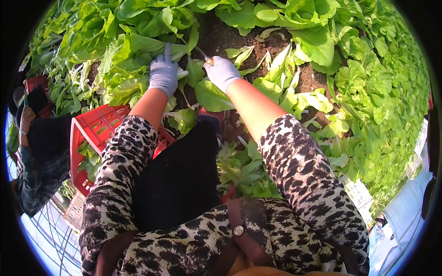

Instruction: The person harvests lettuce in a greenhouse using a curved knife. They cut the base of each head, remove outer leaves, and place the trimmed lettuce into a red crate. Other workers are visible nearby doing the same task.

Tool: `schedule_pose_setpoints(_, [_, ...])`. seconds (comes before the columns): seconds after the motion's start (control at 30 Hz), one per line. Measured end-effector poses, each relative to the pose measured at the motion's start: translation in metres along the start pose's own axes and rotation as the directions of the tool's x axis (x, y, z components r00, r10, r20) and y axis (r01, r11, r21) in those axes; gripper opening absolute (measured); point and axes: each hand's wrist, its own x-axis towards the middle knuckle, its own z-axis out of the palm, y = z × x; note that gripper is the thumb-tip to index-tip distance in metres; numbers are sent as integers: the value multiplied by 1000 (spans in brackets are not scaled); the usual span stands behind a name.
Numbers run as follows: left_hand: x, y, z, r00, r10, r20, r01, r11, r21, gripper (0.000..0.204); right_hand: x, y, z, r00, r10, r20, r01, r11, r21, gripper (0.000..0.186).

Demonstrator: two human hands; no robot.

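Head view, looking steeply down over patterned sleeves to two gloved hands working among leafy greens. Left hand (163, 73), in a pale grey-blue glove, lies on top of a leafy green plant (133, 80); its fingers (167, 51) are stretched out and fairly wide, pressing flat on the leaves rather than curled round a stem. The plant's leaves spread out from under the palm and well past the fingertips on every side, with the pale stalk base just beside the thumb edge, toward the other hand.

Right hand (222, 71), in a whitish glove, is closed narrowly round the handle of a small knife (206, 57). The dark blade runs up and away from the knuckles toward the base of the plant, ending close beside the left hand's thumb side. Whether the tip touches the stalk cannot be told, as leaves cover it.

Bare brown soil (230, 39) lies just beyond the right fingertips, with loose cut leaves (285, 73) scattered to the outer side of that hand. Behind the left wrist, near the forearm, stands a red plastic crate (87, 131) holding some greens. More uncut plants (368, 92) stand well apart from the right hand.
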Motion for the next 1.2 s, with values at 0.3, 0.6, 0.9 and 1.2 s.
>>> schedule_pose_setpoints(0.3, [6, -7, -1, 999, 19, -49, -13, 993, 115, 28, 38, 6, 21, 991, 89, 98, -100, 988, 114, 44])
schedule_pose_setpoints(0.6, [4, -11, -15, 999, 31, 45, -35, 996, 87, 30, 6, 16, 19, 981, 70, 182, -62, 997, -54, 44])
schedule_pose_setpoints(0.9, [-47, 16, -128, 830, 226, -510, -557, 400, -728, 38, -189, 47, -106, 908, 95, -407, 157, 824, 544, 32])
schedule_pose_setpoints(1.2, [-115, 104, -282, 510, 793, -332, -395, -127, -910, 50, -390, -3, -248, 880, -156, -449, 433, 652, 622, 54])
